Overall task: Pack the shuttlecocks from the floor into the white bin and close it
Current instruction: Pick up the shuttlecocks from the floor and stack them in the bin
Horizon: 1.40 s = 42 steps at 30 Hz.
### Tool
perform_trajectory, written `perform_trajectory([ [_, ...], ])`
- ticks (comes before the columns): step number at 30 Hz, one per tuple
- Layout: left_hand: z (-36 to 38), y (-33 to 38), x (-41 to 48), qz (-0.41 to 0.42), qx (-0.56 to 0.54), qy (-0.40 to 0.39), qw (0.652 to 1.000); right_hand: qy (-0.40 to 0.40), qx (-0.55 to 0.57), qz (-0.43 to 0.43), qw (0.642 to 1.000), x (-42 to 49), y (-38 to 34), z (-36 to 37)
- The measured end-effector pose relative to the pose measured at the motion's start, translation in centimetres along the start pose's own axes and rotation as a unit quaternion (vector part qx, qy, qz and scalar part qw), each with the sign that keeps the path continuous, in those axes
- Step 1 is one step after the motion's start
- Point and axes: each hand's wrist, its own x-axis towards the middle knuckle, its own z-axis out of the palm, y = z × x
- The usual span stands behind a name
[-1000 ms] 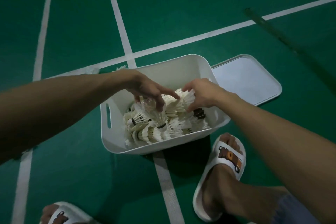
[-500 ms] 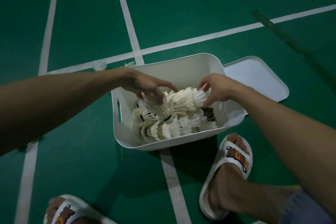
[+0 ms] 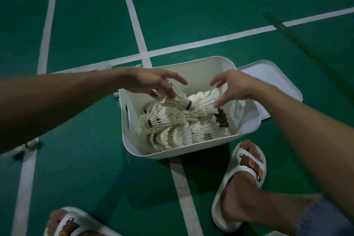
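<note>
The white bin (image 3: 191, 154) stands on the green floor with a pile of white shuttlecocks (image 3: 168, 132) inside. My left hand (image 3: 151, 82) hovers over its back left corner. Its thumb and middle fingers pinch the feather skirt of one shuttlecock (image 3: 181, 101), which lies tilted with its cork to the right on the pile. Over the back right of the bin, my right hand (image 3: 235, 86) has its fingers spread, and the thumb tip touches a row of nested shuttlecocks (image 3: 205, 99). The flat white lid (image 3: 268, 82) lies on the floor behind the bin's right side.
Loose shuttlecocks lie on the floor: one on the court line (image 3: 104, 65), one behind my left wrist (image 3: 138, 65), one under my left forearm (image 3: 28, 145). My feet in white slippers (image 3: 247, 174) (image 3: 70, 224) stand near the bin. A dark strip (image 3: 277, 23) crosses the floor at upper right.
Both hands have risen and drawn apart. My right hand let go of the row of shuttlecocks and spread its fingers. My left hand tilted its shuttlecock, cork now pointing right.
</note>
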Motion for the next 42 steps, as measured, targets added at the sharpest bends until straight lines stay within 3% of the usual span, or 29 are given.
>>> perform_trajectory([
  [6,1.4,1.0,1.6,0.042,0.004,0.095,0.995,0.019,0.105,-0.074,0.992,-0.8,-1.2,-0.7],
  [11,3.0,1.9,3.0,0.064,0.007,0.161,0.985,0.037,0.056,-0.117,0.991,-0.5,-1.7,0.7],
  [16,4.3,2.6,4.3,0.079,0.006,0.189,0.979,0.098,0.033,-0.128,0.986,-0.6,-1.1,1.0],
  [20,4.5,3.2,4.6,0.1,0.072,0.19,0.974,0.11,0.041,-0.117,0.986,-0.7,-0.4,1.0],
  [25,3.6,2.2,4.8,0.115,0.174,0.25,0.945,0.141,0.039,-0.072,0.987,-0.9,1.2,0.7],
  [29,3.5,2.3,5.0,0.131,0.28,0.146,0.94,0.17,-0.003,-0.059,0.984,-0.4,1.3,0.4],
  [38,1.3,5.9,4.8,0.054,0.351,0.011,0.935,0.136,-0.016,-0.031,0.99,0.1,1.6,0.6],
  [42,2.3,6.6,5.4,-0.025,0.379,-0.077,0.922,0.126,-0.01,-0.026,0.992,0.2,1.7,0.7],
])
